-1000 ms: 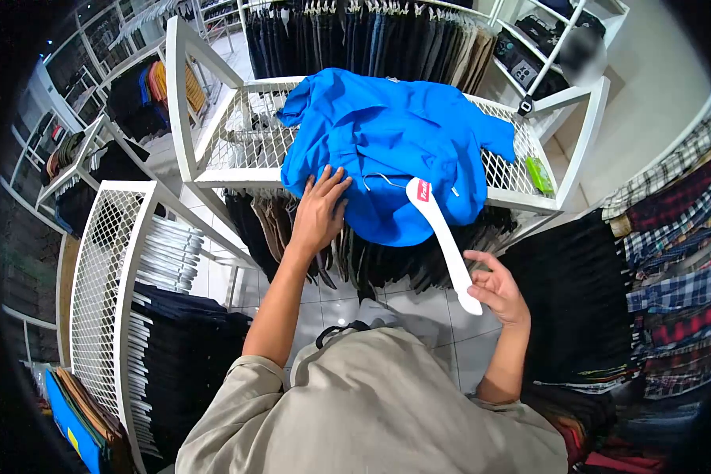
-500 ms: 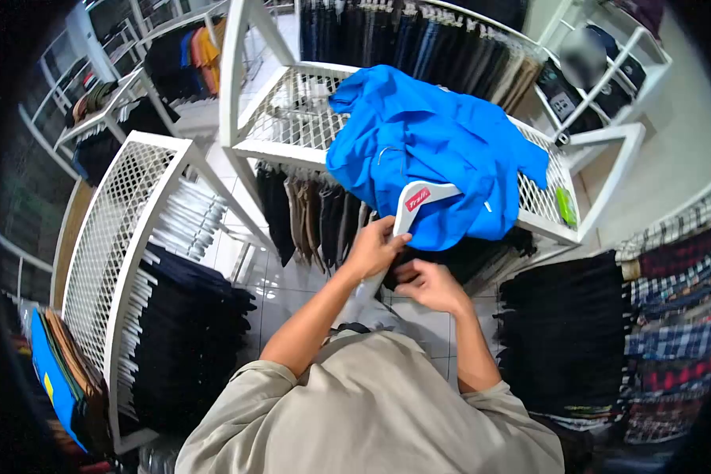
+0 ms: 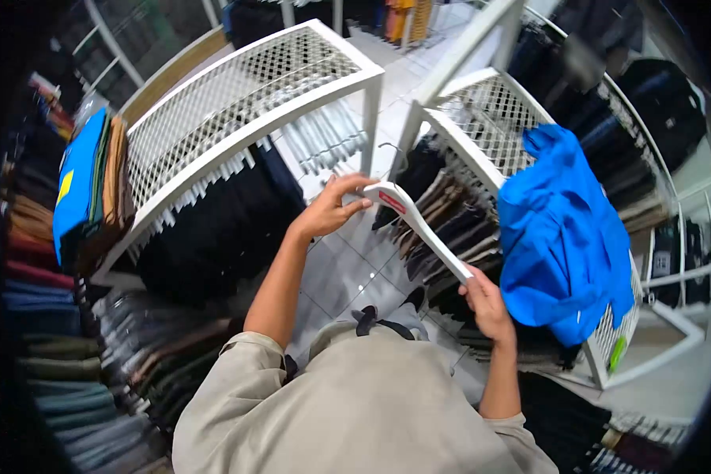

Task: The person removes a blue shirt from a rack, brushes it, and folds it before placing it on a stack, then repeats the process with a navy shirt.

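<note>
A white hanger [image 3: 438, 239] with a red label and a metal hook is stretched between my two hands, above the floor aisle. My left hand [image 3: 332, 208] pinches its left end near the label. At the other end, the fingers of my right hand [image 3: 487, 303] are closed round the tip of the hanger's arm. A crumpled blue garment [image 3: 561, 237] lies on the white mesh-topped rack [image 3: 482, 107] to the right, just beyond my right hand and apart from the hanger.
On the left stands another white mesh-topped rack [image 3: 237, 83] with dark clothes [image 3: 221, 229] hanging below. Folded clothes, a blue one [image 3: 79, 189] outermost, stand at its left end. Trousers [image 3: 450, 213] hang under the right rack. A bright green item [image 3: 617, 353] is at that rack's near end.
My view has turned left, so the blue garment now appears farther right. The hanger has come away from over the garment, and my right hand has taken hold of its other end.
</note>
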Action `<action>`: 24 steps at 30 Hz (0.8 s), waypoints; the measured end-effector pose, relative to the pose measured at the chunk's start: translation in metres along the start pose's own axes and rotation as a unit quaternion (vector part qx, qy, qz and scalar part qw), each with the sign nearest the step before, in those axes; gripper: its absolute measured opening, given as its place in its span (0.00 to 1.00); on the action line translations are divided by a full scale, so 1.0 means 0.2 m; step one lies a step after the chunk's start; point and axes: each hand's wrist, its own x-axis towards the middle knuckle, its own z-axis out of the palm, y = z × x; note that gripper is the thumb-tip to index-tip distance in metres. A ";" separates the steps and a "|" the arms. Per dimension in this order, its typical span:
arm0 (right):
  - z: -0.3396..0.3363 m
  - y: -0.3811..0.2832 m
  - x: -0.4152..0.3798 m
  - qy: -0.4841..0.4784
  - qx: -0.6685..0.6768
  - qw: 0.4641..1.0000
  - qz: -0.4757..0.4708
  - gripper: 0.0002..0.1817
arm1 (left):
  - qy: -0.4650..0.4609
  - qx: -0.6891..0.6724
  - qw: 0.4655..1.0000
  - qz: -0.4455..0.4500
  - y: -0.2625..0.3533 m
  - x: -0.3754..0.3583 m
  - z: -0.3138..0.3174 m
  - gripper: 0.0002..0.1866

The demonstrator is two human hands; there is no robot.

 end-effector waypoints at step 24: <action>1.48 0.20 1.43 -0.048 0.030 0.983 -0.172 0.26 | 0.315 -0.165 0.905 -0.232 -0.64 -0.30 0.11 0.23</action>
